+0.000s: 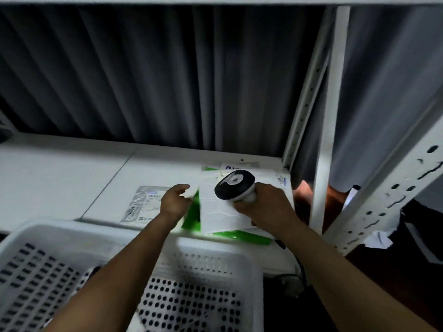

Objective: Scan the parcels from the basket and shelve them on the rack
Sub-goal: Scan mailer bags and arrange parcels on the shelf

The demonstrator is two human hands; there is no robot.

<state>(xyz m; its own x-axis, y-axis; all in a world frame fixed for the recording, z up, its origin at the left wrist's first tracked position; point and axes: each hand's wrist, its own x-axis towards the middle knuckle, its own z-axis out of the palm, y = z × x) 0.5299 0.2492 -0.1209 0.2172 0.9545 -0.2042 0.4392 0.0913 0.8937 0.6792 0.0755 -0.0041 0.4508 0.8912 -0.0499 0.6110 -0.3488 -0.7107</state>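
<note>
Parcels on the shelf, basket in front.

A stack (223,212) of parcels lies on the right end of the shelf (60,168), out to its front edge. A lone bag (143,202) lies flat at the stack's 9 o'clock, just beside it. The basket (215,250) sits before the shelf, at the stack's 7 o'clock. At 12 o'clock, behind the shelf, hangs a curtain (143,80). A post (328,116) stands at 2 o'clock. The scanner (233,185) hangs over the stack in the right hand (266,204). The left hand (173,202) is at the stack's left edge, between stack and bag.
</note>
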